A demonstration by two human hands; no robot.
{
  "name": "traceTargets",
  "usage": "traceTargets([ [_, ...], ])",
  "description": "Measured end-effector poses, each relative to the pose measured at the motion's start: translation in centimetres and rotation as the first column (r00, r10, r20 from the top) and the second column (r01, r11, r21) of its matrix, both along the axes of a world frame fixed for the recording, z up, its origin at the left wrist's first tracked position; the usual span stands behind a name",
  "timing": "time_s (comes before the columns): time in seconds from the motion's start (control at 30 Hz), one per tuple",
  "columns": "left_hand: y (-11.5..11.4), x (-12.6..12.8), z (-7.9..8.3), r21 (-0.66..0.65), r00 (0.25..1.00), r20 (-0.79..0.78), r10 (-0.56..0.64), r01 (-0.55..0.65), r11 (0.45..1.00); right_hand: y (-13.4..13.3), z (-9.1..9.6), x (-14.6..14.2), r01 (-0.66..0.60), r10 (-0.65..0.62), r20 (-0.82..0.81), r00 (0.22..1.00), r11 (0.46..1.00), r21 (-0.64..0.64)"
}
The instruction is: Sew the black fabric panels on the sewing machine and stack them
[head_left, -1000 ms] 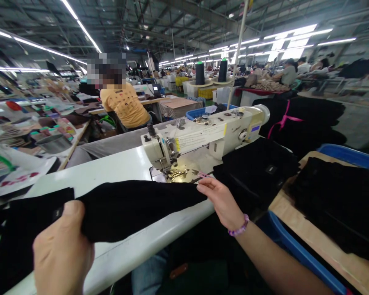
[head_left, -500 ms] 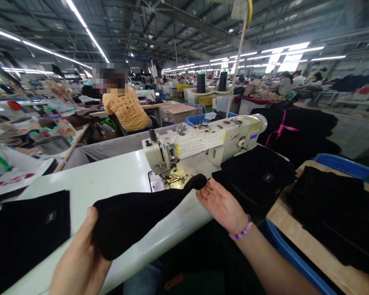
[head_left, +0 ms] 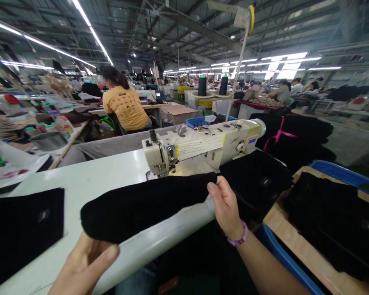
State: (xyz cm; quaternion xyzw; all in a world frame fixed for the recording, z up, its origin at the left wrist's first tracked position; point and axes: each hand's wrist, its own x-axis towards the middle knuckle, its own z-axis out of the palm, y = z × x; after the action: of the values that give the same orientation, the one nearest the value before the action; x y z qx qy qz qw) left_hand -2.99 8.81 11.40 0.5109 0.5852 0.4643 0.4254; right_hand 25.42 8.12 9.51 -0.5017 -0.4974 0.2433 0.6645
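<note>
A black fabric piece (head_left: 147,203) stretches between my hands, in front of the sewing machine (head_left: 199,145) and over the white tabletop's front part. My right hand (head_left: 227,207), with a purple bead bracelet at the wrist, pinches its right end between thumb and fingers. Under the left end is my left hand (head_left: 86,262); its thumb stands away from the cloth, and some fingertips are hidden behind the fabric. The cloth covers the machine's needle area.
Black labelled pieces (head_left: 27,229) lie on the white table (head_left: 110,172) at left. More black pieces (head_left: 255,180) lie right of the machine. A board (head_left: 275,203) bearing black cloth rests on a blue basket (head_left: 283,250). A person in yellow (head_left: 127,108) sits beyond.
My right hand has turned over and moved slightly right, spreading the fabric's right end flatter. My left thumb has come off the cloth, and that hand sits lower.
</note>
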Motion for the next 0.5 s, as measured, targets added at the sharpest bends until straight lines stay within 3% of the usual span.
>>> traceTargets([
  [0.1,-0.3,0.4,0.2,-0.027,0.998,-0.029,-0.05,0.049,0.998,-0.1,0.2,0.2,-0.077,0.077,-0.012,0.997,0.997,-0.012],
  [0.2,-0.6,1.3,1.1,-0.102,0.99,0.125,-0.063,0.076,0.992,0.1,0.0,0.3,-0.201,0.184,-0.185,0.965,0.977,-0.075],
  [0.37,-0.9,1.6,1.5,-0.115,0.978,0.21,0.0,0.025,0.993,0.0,0.0,0.5,-0.425,0.279,-0.55,0.788,0.891,-0.157],
  [0.5,-1.0,1.4,0.9,-0.107,0.966,0.25,0.062,-0.036,0.994,-0.5,0.3,0.0,-0.613,0.431,-0.628,0.649,0.784,-0.095],
])
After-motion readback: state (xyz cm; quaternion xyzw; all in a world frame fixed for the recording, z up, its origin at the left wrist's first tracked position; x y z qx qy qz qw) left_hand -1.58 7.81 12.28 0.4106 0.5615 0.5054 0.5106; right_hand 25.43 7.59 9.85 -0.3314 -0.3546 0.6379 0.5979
